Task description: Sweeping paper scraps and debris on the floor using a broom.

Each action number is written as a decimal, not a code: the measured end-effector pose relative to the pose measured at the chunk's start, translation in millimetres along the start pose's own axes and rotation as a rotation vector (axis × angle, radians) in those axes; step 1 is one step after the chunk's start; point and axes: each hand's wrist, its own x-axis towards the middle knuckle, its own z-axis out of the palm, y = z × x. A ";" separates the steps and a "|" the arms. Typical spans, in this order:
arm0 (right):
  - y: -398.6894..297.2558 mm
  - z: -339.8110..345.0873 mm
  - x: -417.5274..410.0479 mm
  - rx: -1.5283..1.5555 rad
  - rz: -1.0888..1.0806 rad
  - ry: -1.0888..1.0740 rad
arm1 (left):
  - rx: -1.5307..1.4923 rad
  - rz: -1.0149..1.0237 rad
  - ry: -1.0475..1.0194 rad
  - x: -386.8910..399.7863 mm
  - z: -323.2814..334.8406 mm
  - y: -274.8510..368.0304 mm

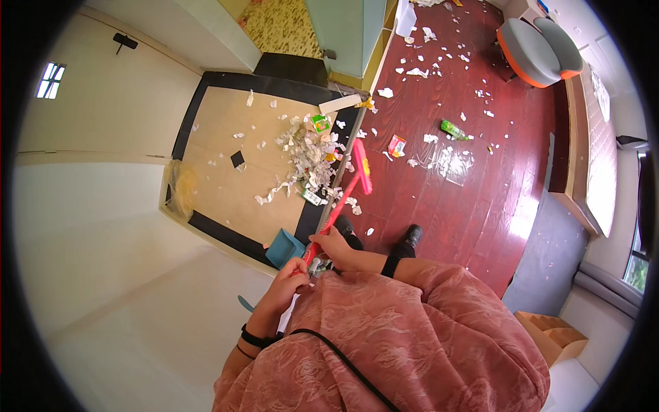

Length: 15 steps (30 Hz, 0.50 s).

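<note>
Both my hands grip the red handle of a broom (340, 205), one above the other. My left hand (289, 282) closes round the handle's upper end, close to my body. Farther down the handle is my right hand (332, 244). The pink broom head (362, 166) with yellow bristles is over the dark red wood floor, beside the edge of the tiled area. Just left of it lies a heap of torn white paper (311, 159) with a green packet (319, 123) on top. A blue dustpan (284, 248) stands by the wall near my left hand.
Paper scraps, a green plastic bottle (453, 129), a red-and-white wrapper (396, 146) and clear plastic film (455, 164) litter the wood floor (443, 206). A grey-and-orange chair (535, 51) and a bed (592, 154) stand right. A yellowish plastic bag (181, 190) lies by the left wall.
</note>
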 end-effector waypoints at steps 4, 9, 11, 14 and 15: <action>21.5 -18.9 19.9 0.038 0.090 0.018 | -0.025 -0.082 0.003 28.3 3.5 -9.2; 40.5 -11.8 53.7 0.213 0.125 -0.046 | 0.163 -0.071 0.052 35.0 2.8 -6.4; 38.3 3.0 61.2 0.236 0.115 -0.096 | 0.242 -0.044 0.076 31.1 -7.2 -2.4; 25.4 13.3 65.1 0.260 0.124 -0.248 | 0.388 0.030 0.155 24.8 -15.9 -2.2; 18.9 20.8 62.7 0.259 0.111 -0.241 | 0.426 0.017 0.160 20.7 -13.1 4.9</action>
